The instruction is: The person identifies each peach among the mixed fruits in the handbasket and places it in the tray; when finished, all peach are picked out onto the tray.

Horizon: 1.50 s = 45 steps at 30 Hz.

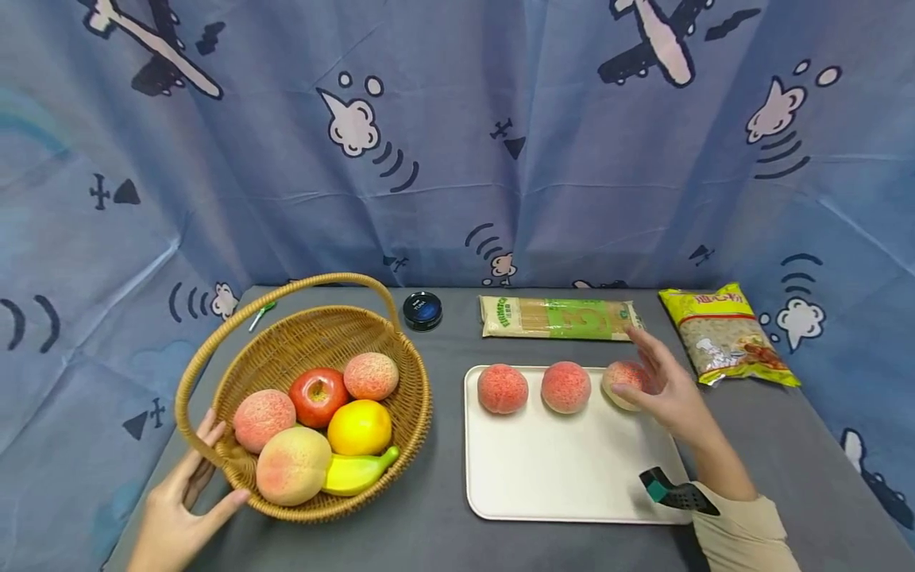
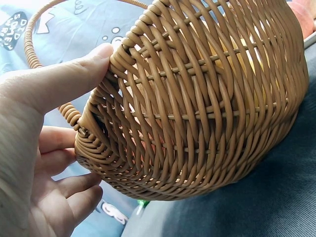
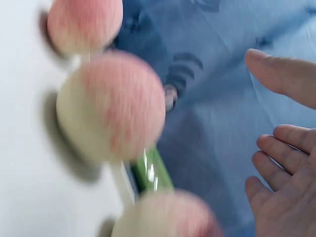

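My left hand (image 1: 175, 508) holds the near left side of a wicker basket (image 1: 422, 397). In the left wrist view its thumb (image 2: 94, 61) lies on the woven rim, with fingers on the other side. Inside the tilted basket are peaches (image 1: 293, 466), a red apple (image 1: 318, 397), a yellow lemon-like fruit (image 1: 360, 427) and a banana (image 1: 357, 473). My right hand (image 1: 679, 401) is by the rightmost peach (image 1: 620, 385) on a white tray (image 1: 557, 477), thumb and fingers spread. The right wrist view shows this hand (image 3: 291, 173) apart from the peaches (image 3: 111, 106).
Two more peaches (image 1: 503, 389) sit along the tray's back edge. Behind the tray lies a noodle pack (image 1: 557, 318), with a yellow bag (image 1: 729, 334) to its right. A round black tin (image 1: 422, 311) and a small green-and-white item (image 1: 262, 314) lie near the basket.
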{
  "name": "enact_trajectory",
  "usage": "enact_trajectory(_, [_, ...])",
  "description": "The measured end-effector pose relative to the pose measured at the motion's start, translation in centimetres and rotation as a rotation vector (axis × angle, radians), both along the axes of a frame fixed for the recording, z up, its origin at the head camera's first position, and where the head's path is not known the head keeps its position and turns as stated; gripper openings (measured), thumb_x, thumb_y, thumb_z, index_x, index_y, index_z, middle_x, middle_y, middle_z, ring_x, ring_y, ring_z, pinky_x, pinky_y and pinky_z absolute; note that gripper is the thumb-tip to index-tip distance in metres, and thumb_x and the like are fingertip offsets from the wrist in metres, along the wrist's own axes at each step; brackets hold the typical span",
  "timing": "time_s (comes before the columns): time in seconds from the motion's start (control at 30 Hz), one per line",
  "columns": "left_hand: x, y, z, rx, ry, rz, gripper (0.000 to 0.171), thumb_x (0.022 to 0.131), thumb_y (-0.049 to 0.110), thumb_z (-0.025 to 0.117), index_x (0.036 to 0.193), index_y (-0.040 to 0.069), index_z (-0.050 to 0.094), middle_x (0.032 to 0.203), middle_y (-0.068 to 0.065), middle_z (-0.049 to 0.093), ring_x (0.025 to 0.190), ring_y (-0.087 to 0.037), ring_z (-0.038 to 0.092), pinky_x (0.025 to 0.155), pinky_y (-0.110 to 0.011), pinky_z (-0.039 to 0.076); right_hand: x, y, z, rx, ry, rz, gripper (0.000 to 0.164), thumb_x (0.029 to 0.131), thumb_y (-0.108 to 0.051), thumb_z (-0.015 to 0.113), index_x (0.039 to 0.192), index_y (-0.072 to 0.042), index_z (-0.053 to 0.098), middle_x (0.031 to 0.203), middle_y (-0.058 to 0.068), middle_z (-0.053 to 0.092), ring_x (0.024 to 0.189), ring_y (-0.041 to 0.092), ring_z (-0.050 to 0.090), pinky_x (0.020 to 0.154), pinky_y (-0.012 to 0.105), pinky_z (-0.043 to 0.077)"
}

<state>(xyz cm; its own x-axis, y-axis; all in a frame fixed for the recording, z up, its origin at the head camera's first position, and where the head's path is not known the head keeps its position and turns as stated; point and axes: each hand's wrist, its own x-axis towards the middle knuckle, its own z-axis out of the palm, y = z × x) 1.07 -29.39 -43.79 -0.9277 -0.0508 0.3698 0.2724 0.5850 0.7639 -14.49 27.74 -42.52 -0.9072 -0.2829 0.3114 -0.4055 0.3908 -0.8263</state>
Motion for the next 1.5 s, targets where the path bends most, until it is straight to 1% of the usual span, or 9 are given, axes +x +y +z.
enact_trajectory(0.17, [-0.1,-0.2,-0.2,-0.010,-0.002,-0.017,0.085,0.068,-0.020,0.073,0.143,-0.004,0.037,0.156,-0.018,0.021,0.134,0.008,0.032,0.100,-0.003,0.036,-0.1,-3.7,1.3,-0.006,-0.014,0.130,0.083,0.078,0.012,0.069,0.148,-0.002,0.028,0.150,0.026,0.027,0.135,-0.007,0.028,0.108,0.003,0.027])
enact_trajectory(0.33, [-0.1,-0.2,-0.3,-0.015,-0.006,-0.025,0.085,0.068,-0.019,0.073,0.144,-0.004,0.036,0.156,-0.018,0.020,0.134,0.008,0.031,0.101,-0.003,0.036,-0.3,-8.4,2.6,-0.007,-0.054,0.252,0.081,0.080,0.005,0.071,0.148,-0.007,0.030,0.152,0.020,0.030,0.136,-0.005,0.029,0.109,0.005,0.027])
enact_trajectory(0.47, [-0.1,-0.2,-0.2,-0.003,0.000,-0.032,0.086,0.067,-0.020,0.073,0.143,-0.004,0.037,0.156,-0.020,0.021,0.134,0.007,0.032,0.101,-0.004,0.036,-0.8,-12.5,3.8,-0.003,-0.017,0.374,0.079,0.079,0.003,0.072,0.147,-0.011,0.033,0.151,0.012,0.036,0.138,0.007,0.033,0.114,0.014,0.028])
enact_trajectory(0.57, [-0.2,-0.2,-0.1,0.012,0.013,-0.042,0.087,0.065,-0.020,0.074,0.143,-0.005,0.037,0.155,-0.021,0.021,0.135,0.005,0.033,0.102,-0.004,0.036,-1.3,-15.4,5.0,-0.010,0.015,0.478,0.078,0.080,0.001,0.073,0.147,-0.010,0.034,0.150,0.009,0.037,0.139,0.016,0.034,0.117,0.025,0.030])
enact_trajectory(0.73, [-0.4,-0.4,-0.4,0.036,0.049,-0.062,0.089,0.063,-0.021,0.075,0.142,-0.006,0.037,0.154,-0.023,0.022,0.135,0.002,0.034,0.103,-0.006,0.037,-2.2,-20.1,7.1,-0.014,0.040,0.621,0.076,0.080,-0.007,0.075,0.145,-0.009,0.036,0.150,0.005,0.039,0.138,0.018,0.036,0.117,0.035,0.031])
enact_trajectory(0.93, [-0.4,-0.6,-0.6,0.045,0.055,-0.066,0.089,0.063,-0.021,0.075,0.142,-0.006,0.037,0.155,-0.022,0.022,0.136,0.001,0.033,0.102,-0.006,0.037,-3.0,-25.8,8.6,0.016,0.051,0.757,0.071,0.082,-0.011,0.075,0.143,-0.007,0.039,0.147,0.008,0.042,0.136,0.015,0.039,0.116,0.032,0.034])
enact_trajectory(1.17, [-0.5,-0.8,-0.7,0.041,0.059,-0.081,0.088,0.064,-0.019,0.075,0.142,-0.007,0.037,0.154,-0.023,0.022,0.137,0.001,0.033,0.103,-0.007,0.037,-4.2,-31.9,8.5,0.151,0.024,0.872,0.070,0.083,-0.019,0.073,0.142,-0.004,0.038,0.145,0.010,0.043,0.135,0.018,0.040,0.114,0.021,0.033])
enact_trajectory(1.33, [-0.6,-0.7,-0.7,0.056,0.069,-0.089,0.088,0.063,-0.020,0.075,0.142,-0.008,0.037,0.154,-0.024,0.021,0.138,-0.001,0.031,0.103,-0.007,0.036,-4.8,-35.2,7.4,0.285,-0.057,0.903,0.073,0.085,-0.026,0.072,0.145,-0.009,0.035,0.148,0.004,0.040,0.135,0.009,0.037,0.113,0.017,0.031])
enact_trajectory(1.5, [-0.5,-0.7,-0.7,0.063,0.076,-0.087,0.088,0.063,-0.020,0.076,0.141,-0.008,0.037,0.154,-0.024,0.021,0.138,-0.001,0.031,0.103,-0.006,0.036,-5.0,-38.0,6.3,0.441,-0.100,0.942,0.068,0.086,-0.025,0.069,0.145,-0.012,0.036,0.148,0.000,0.041,0.135,0.011,0.038,0.110,0.014,0.031])
